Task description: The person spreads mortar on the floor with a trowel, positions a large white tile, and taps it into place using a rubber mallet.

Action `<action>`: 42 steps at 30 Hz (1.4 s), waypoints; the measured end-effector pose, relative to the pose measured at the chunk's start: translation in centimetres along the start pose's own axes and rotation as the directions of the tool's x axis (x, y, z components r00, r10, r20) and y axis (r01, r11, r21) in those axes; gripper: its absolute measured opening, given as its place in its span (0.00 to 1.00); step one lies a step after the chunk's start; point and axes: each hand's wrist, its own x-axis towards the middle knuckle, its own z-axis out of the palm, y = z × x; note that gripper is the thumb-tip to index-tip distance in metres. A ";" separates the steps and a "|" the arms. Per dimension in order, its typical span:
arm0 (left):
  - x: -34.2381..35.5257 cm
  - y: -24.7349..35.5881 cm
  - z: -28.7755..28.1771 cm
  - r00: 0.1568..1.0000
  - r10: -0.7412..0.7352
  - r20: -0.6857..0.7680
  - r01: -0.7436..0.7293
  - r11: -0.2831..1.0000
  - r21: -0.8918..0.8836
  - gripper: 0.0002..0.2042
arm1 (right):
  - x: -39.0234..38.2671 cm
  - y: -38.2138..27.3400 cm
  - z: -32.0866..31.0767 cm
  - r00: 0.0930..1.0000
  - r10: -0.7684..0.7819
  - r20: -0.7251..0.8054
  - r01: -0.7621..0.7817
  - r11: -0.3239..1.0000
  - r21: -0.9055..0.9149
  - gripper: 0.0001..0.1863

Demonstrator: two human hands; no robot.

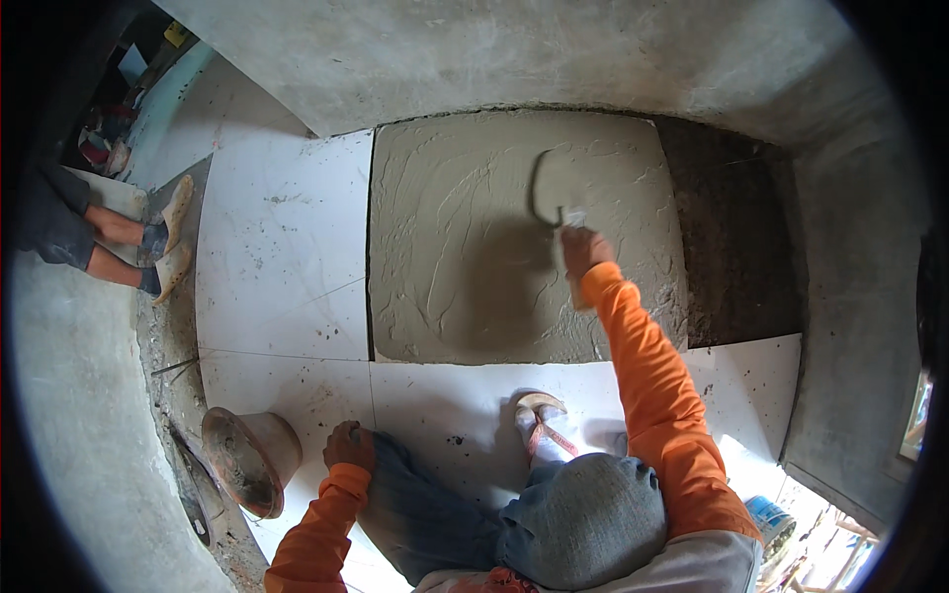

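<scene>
The right hand (585,252) has its fingers wrapped round a trowel (581,296), above the wet cement (435,217), nearer its right edge. The cement, longest side to side, lies mostly leftward. The left hand (350,448) is farther, at the knee (388,455); I can't tell its grip.

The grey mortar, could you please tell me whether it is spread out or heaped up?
Spread out: the grey mortar forms a broad layer beside the white tiles, with only shallow ridges across its surface.

Legible lettering or signs — none.
</scene>
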 end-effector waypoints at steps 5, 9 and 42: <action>-0.8 -1.3 0.2 0.999 0.039 -0.035 -0.042 0.995 -0.091 0.12 | -5.3 3.6 -0.7 0.958 -0.280 -0.067 0.241 0.907 -0.345 0.17; -1.4 -1.6 0.3 0.999 0.034 -0.036 -0.040 0.988 -0.149 0.13 | -5.5 10.0 -3.6 0.985 -0.081 -0.150 0.013 0.913 -0.408 0.17; -3.6 -3.2 -1.4 0.995 0.021 -0.097 -0.050 0.950 -0.308 0.16 | -11.4 -2.2 -2.6 0.852 -0.039 -0.522 0.005 0.998 -0.067 0.22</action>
